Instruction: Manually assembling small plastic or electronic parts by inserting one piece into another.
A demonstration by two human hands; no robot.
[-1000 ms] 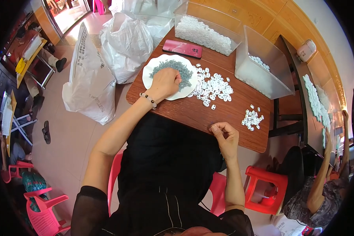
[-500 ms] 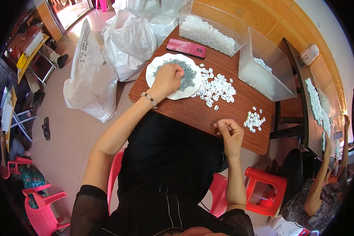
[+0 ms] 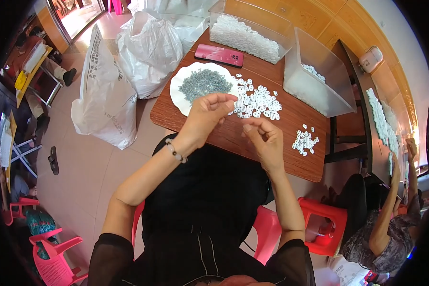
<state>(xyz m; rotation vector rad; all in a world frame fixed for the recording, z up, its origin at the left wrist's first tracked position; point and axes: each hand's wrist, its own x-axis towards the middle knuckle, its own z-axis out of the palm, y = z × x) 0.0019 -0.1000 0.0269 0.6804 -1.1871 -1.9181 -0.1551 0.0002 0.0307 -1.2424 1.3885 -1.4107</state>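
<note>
My left hand [image 3: 209, 114] is raised over the near rim of a white scalloped plate [image 3: 178, 98]. Its thumb and forefinger are pinched together; what they hold is too small to make out. Facing it just to the right is my right hand [image 3: 266, 141], also pinched, above the table's front edge, its contents hidden. A heap of small grey metal pieces [image 3: 205, 85], thin and screw-like, lies in the plate. Beside the plate spreads a pile of small white plastic parts with holes [image 3: 258, 101]. A smaller group of the same parts [image 3: 304, 142] lies to the right of my right hand.
On the wooden table [image 3: 293, 169], a pink phone [image 3: 219, 56] and two clear bins [image 3: 245, 38] [image 3: 314, 90] of white parts stand at the back. White sacks [image 3: 105, 95] are at left. A red stool [image 3: 321, 226] stands at right, near another person [image 3: 379, 240].
My left hand has come out of the grey pieces in the plate, toward me and rightward. My right hand has lifted up and left, so the two hands are closer together.
</note>
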